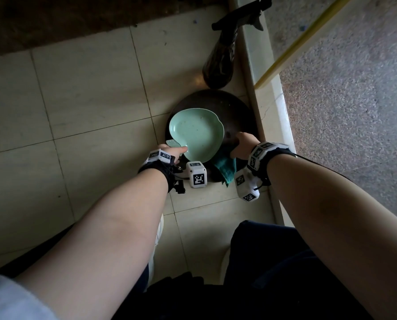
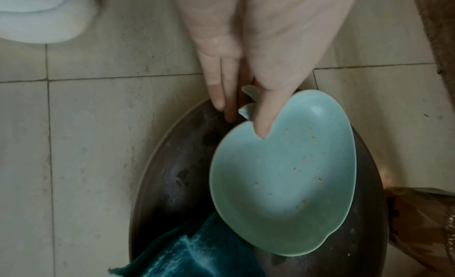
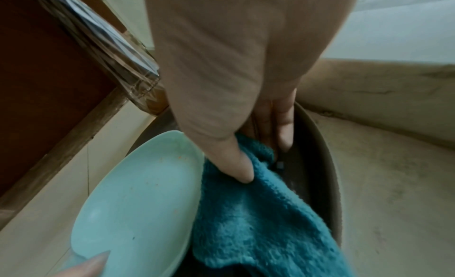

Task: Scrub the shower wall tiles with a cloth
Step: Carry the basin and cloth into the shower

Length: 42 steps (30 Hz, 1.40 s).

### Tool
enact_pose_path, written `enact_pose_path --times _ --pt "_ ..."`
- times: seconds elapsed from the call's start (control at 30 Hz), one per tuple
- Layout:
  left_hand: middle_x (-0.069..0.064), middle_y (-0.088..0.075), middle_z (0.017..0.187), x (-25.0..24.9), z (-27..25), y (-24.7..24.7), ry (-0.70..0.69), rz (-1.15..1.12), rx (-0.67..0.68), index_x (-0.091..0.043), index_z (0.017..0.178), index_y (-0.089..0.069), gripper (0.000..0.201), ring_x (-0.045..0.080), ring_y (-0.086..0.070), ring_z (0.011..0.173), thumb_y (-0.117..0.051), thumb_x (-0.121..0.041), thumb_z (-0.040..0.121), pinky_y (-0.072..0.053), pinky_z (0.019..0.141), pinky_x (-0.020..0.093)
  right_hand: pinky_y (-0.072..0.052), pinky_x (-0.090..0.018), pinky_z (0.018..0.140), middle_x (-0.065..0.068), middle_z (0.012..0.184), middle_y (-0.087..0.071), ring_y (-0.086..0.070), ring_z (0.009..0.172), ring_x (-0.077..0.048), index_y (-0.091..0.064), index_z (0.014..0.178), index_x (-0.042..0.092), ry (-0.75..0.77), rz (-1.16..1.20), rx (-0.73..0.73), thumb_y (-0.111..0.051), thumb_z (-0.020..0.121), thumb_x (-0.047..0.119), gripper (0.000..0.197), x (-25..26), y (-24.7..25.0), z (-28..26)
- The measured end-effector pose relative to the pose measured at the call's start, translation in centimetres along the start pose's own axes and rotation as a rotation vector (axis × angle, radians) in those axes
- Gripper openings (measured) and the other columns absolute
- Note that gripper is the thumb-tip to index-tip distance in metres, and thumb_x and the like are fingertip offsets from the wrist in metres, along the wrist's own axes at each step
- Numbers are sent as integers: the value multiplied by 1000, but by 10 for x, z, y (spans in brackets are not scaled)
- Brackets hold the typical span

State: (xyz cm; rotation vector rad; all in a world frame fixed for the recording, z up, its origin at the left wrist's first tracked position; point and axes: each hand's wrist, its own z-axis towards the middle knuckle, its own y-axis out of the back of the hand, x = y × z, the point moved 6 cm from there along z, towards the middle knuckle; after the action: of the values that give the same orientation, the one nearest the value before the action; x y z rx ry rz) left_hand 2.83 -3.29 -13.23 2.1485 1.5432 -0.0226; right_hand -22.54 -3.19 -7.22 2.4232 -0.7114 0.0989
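A teal cloth (image 1: 226,166) (image 3: 258,222) hangs over the near rim of a dark round basin (image 1: 229,105) on the tiled floor. My right hand (image 1: 243,146) (image 3: 263,160) pinches the cloth's upper edge, thumb on top and fingers behind it inside the basin. A pale green apple-shaped dish (image 1: 197,132) (image 2: 283,183) lies tilted in the basin, beside the cloth. My left hand (image 1: 176,152) (image 2: 242,117) pinches the dish at its stem end, with the thumb on the rim and the fingers underneath.
A dark spray bottle (image 1: 222,61) (image 3: 105,53) stands just beyond the basin against a pale raised threshold (image 1: 273,116). Speckled flooring lies to the right of it. Beige floor tiles (image 1: 88,107) spread to the left. My legs and a white shoe (image 2: 37,14) are close below.
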Motion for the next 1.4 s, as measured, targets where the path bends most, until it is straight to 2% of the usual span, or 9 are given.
enact_pose_path --times 0.1,0.17,0.23,0.33,0.47,0.63,0.77,1.17,1.4 --pt "8 -62 104 -22 -44 -1 -21 -129 75 -4 107 -54 58 24 -60 94 -83 -27 63 -55 78 32 -45 -33 86 -16 131 -49 -50 118 -30 -46 131 -1 -20 16 -5 -68 81 10 56 -1 0 0" --pt "12 -58 107 -22 -47 -3 -9 -200 84 -4 112 -52 34 25 -56 96 -70 -4 83 -55 74 33 -45 -33 83 -16 128 -51 -52 115 -30 -46 129 0 -24 56 -17 -68 81 9 53 0 1 0" --pt "15 -59 112 -21 -47 -5 -11 -257 94 -1 120 -52 39 28 -57 101 -66 3 83 -55 82 41 -47 -34 81 -14 124 -53 -54 111 -29 -47 125 1 -31 131 -20 -68 80 7 50 1 1 -2" --pt "14 -58 113 -21 -45 -8 -12 -294 100 2 126 -51 43 28 -58 104 -63 5 85 -52 59 26 -51 -35 67 -11 109 -55 -58 94 -28 -50 112 6 -45 242 -18 -67 77 2 39 1 2 -4" --pt "18 -60 118 -28 -51 -10 -16 -383 130 4 127 -51 44 30 -61 99 -61 9 85 -52 51 25 -53 -40 69 -11 107 -55 -56 87 -27 -50 121 6 -40 316 -41 -68 77 0 47 2 9 -8" --pt "15 -62 119 -37 -73 -2 -46 -372 131 3 123 -53 43 29 -61 105 -65 7 81 -57 81 41 -45 -35 64 -12 94 -53 -53 77 -26 -43 104 15 -44 329 -119 -60 81 1 32 3 26 -28" --pt "16 -60 115 -45 -111 13 -47 -420 138 5 126 -49 44 28 -59 97 -60 12 84 -55 54 24 -41 -32 65 -12 95 -51 -52 83 -27 -44 116 10 -75 318 -146 -54 85 2 34 10 44 -63" --pt "20 -63 112 -77 -275 87 -56 -498 147 4 123 -52 40 35 -64 94 -57 15 84 -56 72 38 -44 -37 76 -13 99 -48 -50 91 -30 -42 124 10 -143 330 -149 -47 87 1 38 40 117 -225" --pt "20 -63 115 -117 -388 140 -89 -396 149 3 121 -51 42 35 -65 101 -63 10 82 -56 85 47 -42 -34 69 -11 102 -53 -52 90 -27 -45 119 14 -151 489 -237 -42 87 -2 36 62 181 -339"
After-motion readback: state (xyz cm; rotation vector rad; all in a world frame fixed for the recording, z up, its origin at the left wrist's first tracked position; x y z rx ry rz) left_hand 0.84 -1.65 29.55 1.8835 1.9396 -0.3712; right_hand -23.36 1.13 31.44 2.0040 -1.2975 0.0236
